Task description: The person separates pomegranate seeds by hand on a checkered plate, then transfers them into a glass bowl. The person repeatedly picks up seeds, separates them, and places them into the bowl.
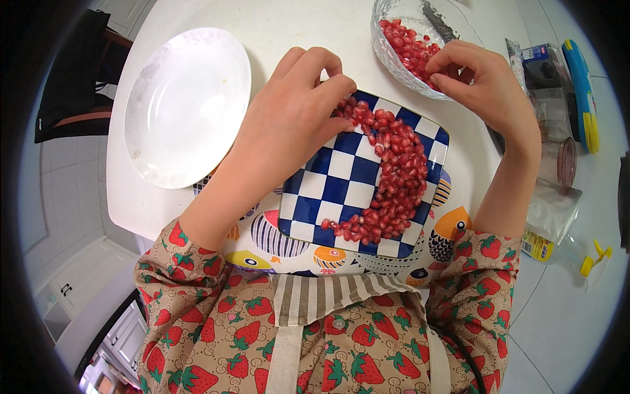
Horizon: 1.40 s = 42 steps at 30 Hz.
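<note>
A blue-and-white checkered square plate [330, 184] lies before me on a fish-patterned placemat [278, 236]. Pomegranate seeds [401, 172] form a thick curved band on its right side, like a crescent. My left hand [310, 93] is at the plate's upper corner, its fingertips touching the seeds at the band's upper end; whether it pinches one is hidden. Over the near rim of a clear textured bowl [386, 61], my right hand [475, 83] has thumb and forefinger together beside the loose seeds inside; whether a seed is between them cannot be made out.
A large white oval-looking plate [189, 108] with a faint floral rim stands at the left of the white table [320, 24]. To the right, beyond my right arm, are plastic containers [551, 113] and a spray bottle [556, 246] with a yellow trigger. A dark chair [78, 83] stands at the left.
</note>
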Tool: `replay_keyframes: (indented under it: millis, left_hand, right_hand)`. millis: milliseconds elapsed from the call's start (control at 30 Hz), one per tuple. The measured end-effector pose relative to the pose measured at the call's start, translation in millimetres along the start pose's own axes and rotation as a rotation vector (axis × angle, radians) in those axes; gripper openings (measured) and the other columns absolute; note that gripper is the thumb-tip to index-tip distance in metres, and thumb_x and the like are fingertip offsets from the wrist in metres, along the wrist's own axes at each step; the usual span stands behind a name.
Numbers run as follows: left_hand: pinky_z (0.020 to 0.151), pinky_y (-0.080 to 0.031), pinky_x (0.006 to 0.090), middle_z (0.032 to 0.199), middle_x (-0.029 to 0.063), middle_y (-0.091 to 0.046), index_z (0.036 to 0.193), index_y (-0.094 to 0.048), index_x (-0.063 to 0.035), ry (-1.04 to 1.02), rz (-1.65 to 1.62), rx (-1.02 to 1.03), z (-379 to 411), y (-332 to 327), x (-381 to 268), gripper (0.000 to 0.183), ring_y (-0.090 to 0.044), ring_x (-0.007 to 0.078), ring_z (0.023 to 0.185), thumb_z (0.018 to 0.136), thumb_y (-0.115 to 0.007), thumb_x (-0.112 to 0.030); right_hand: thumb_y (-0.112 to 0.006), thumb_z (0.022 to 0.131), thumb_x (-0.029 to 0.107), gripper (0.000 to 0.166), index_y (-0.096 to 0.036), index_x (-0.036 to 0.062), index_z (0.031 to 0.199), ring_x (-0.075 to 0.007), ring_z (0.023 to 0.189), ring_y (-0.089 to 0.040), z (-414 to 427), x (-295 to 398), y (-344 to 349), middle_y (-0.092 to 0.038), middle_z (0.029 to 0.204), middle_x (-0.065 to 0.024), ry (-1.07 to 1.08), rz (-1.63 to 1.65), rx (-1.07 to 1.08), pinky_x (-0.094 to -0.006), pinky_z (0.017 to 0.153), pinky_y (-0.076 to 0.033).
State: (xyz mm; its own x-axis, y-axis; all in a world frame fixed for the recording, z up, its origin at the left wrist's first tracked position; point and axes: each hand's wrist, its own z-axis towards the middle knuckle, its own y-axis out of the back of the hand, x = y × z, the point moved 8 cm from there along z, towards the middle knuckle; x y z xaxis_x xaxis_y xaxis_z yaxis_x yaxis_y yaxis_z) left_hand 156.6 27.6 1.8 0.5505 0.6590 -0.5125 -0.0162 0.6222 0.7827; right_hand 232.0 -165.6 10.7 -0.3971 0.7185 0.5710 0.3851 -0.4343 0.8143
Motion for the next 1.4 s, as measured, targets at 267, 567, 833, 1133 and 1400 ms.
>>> replay_keyframes:
  millis: [267,567,833,1133,1400]
  left_hand:
    - [0.084,-0.05,0.0358,0.11,0.0047,-0.056,0.103,-0.066,-0.0093,0.024,-0.031,0.017,-4,5,3,0.042,-0.054,0.024,0.097,0.066,-0.084,-0.009]
    - [0.082,-0.05,0.0352,0.11,0.007,-0.054,0.106,-0.064,-0.0074,0.02,-0.139,0.041,-2,7,1,0.047,-0.054,0.0267,0.098,0.063,-0.082,-0.004]
    - [0.08,-0.052,0.0344,0.111,0.0076,-0.053,0.107,-0.063,-0.0061,0.004,-0.145,0.041,-6,7,3,0.048,-0.054,0.0271,0.102,0.063,-0.082,-0.003]
    - [0.082,-0.052,0.0347,0.11,0.0083,-0.054,0.105,-0.063,-0.0057,-0.002,-0.12,0.04,-4,6,2,0.047,-0.054,0.0279,0.103,0.063,-0.081,-0.002]
    - [0.08,-0.052,0.0348,0.109,0.008,-0.054,0.102,-0.063,-0.0056,-0.003,-0.112,0.026,-4,3,2,0.039,-0.055,0.0268,0.1,0.067,-0.081,-0.003]
  right_hand:
    - [-0.067,0.082,-0.007,0.02,-0.068,0.0021,0.1,-0.0114,0.08,-0.06,-20,67,21,-0.067,0.098,-0.0061,0.361,0.066,-0.248,-0.0236,0.066,-0.048]
    - [-0.074,0.071,-0.004,0.024,-0.066,0.0014,0.093,-0.0269,0.081,-0.06,-32,89,-43,-0.063,0.091,-0.0083,0.503,-0.108,-0.386,-0.0346,0.07,-0.051]
    - [-0.075,0.07,-0.004,0.024,-0.065,0.0004,0.091,-0.0256,0.081,-0.061,-30,83,-54,-0.063,0.09,-0.0073,0.443,-0.183,-0.403,-0.0344,0.068,-0.052]
    - [-0.075,0.07,-0.003,0.022,-0.067,0.0002,0.091,-0.025,0.078,-0.062,-35,90,-47,-0.066,0.09,-0.008,0.492,-0.189,-0.438,-0.034,0.065,-0.052]
    - [-0.07,0.083,-0.001,0.02,-0.073,0.004,0.102,-0.0185,0.079,-0.063,-34,52,21,-0.071,0.1,-0.0081,0.135,-0.114,-0.535,-0.0262,0.067,-0.049]
